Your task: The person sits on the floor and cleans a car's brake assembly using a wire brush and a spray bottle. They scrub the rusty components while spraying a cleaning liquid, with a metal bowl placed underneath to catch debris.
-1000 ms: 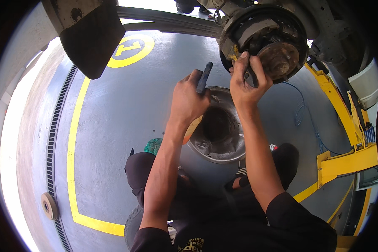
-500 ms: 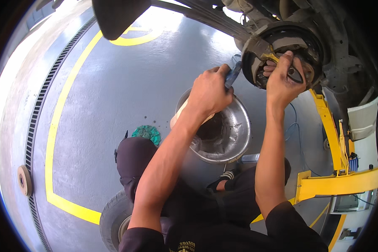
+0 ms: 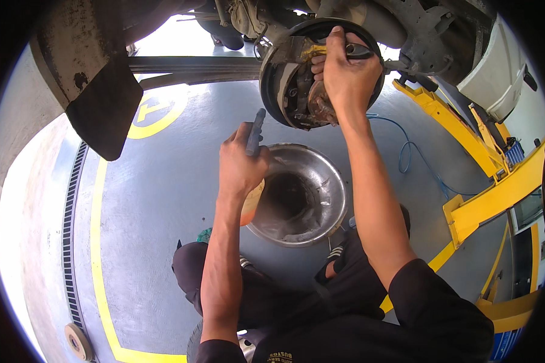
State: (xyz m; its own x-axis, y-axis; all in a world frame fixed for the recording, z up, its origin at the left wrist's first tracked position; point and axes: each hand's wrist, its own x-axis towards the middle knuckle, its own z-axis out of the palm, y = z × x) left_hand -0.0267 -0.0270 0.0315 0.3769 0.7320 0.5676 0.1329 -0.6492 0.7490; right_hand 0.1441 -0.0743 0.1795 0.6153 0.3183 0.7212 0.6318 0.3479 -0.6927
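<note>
A drum brake assembly (image 3: 290, 91), uncovered and dirty, hangs at the upper middle under a raised vehicle. My right hand (image 3: 352, 81) is closed at its face around a yellow and black hand tool (image 3: 316, 51). The fingers hide the tool's working end, so its kind is unclear. Lower and to the left, my left hand (image 3: 239, 160) grips a spray bottle (image 3: 252, 204) with a grey-blue trigger head and an orange-tinted body. Its head points up, below the brake and apart from it. Beneath sits a round metal basin (image 3: 332, 181) with a dark, wet-looking middle.
A dark mud flap (image 3: 106, 118) hangs at upper left. Yellow lift arms (image 3: 490, 209) reach in from the right, and a blue hose (image 3: 410, 145) curves along the floor. A green cloth (image 3: 204, 235) lies by my knee; a round disc (image 3: 77, 342) rests near the drain grate (image 3: 71, 230).
The view has shifted, so the brake appears further left and higher. My left hand has drawn the spray bottle back from the brake, toward the basin's left side. My right hand stays at the brake.
</note>
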